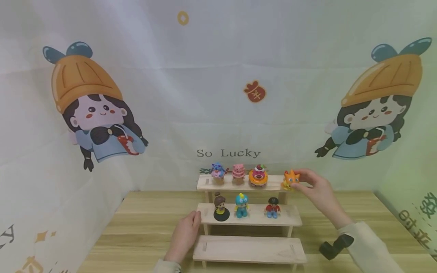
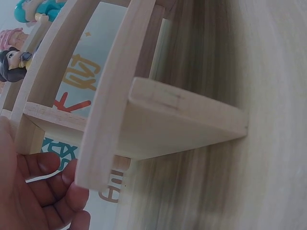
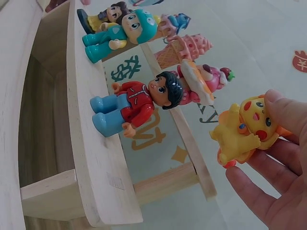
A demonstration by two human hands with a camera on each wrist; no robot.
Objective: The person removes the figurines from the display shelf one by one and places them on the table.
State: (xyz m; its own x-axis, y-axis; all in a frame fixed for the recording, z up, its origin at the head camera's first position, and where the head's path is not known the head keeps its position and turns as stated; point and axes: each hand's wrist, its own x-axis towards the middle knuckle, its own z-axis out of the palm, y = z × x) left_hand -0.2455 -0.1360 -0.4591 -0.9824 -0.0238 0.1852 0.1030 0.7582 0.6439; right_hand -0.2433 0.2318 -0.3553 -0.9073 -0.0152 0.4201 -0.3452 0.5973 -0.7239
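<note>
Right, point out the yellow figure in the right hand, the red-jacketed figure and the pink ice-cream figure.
Yellow figure [image 3: 237, 133]: right wrist view, on its body.
Red-jacketed figure [image 3: 137, 104]: right wrist view, on its jacket.
Pink ice-cream figure [image 1: 238, 174]: head view, on its pink upper part.

In our right hand [image 1: 319, 191] we see a yellow-and-orange figure [image 3: 245, 128]; below-left of that grip, a black-haired doll [image 1: 272, 208] in red and light blue; lower still, a brown-streaked table [image 1: 136, 227].

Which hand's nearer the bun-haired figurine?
Left. The left hand is at the left end of the middle shelf, near the bun-haired figurine; the right hand is farther, at the right end of the top shelf.
</note>
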